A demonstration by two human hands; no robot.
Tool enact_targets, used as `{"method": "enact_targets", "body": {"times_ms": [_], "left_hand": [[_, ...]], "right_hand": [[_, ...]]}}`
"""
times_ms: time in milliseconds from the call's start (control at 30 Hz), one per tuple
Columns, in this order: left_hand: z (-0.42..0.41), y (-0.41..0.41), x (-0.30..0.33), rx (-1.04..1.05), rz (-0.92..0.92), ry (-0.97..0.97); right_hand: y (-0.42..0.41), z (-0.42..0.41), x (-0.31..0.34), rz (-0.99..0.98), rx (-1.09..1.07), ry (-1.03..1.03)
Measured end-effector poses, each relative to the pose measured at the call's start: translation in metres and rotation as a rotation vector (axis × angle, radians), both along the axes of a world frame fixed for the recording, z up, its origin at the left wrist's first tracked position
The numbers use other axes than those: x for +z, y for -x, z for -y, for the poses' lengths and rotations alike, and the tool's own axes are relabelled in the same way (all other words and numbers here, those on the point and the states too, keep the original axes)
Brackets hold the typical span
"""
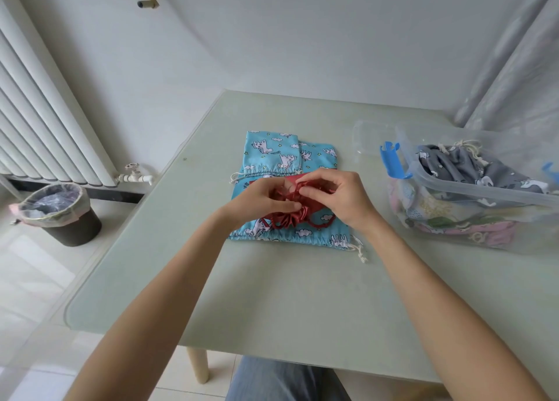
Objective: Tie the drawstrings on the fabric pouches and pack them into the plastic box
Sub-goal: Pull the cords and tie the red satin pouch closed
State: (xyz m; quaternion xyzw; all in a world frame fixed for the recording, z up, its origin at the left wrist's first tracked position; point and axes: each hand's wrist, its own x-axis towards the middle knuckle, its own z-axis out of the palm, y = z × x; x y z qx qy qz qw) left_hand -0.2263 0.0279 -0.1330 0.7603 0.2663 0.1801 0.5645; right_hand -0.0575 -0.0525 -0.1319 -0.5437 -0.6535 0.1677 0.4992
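Both hands — left hand [262,195], right hand [338,193] — are pinching the red pouch's [289,216] drawstring [295,189] over blue pouches [272,155], well apart from the plastic box [472,186] at the table's [272,294] right edge.

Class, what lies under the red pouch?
Blue pouches on the table lie under the red pouch. Both hands, left and right, hide part of it.

The near half of the counter [272,304] lies bare, open to a reach from the front or the left edge. To the right, the plastic box [472,186], heaped with pouches, blocks that side, its lid [370,139] just behind. Blue pouches [269,152] cover the middle, leaving a bare strip along the far edge.
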Motion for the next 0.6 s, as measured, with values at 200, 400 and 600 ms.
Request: {"method": "enact_targets", "body": {"times_ms": [200, 400, 600], "left_hand": [[-0.004, 0.009, 0.000, -0.055, 0.051, 0.103], [-0.006, 0.007, -0.006, 0.019, 0.069, 0.066], [-0.003, 0.000, -0.008, 0.210, 0.158, 0.306]], "right_hand": [[-0.006, 0.004, 0.001, 0.201, 0.064, -0.101], [-0.011, 0.000, -0.003, 0.474, 0.101, -0.173], [-0.003, -0.005, -0.014, 0.714, -0.212, -0.436]]}}
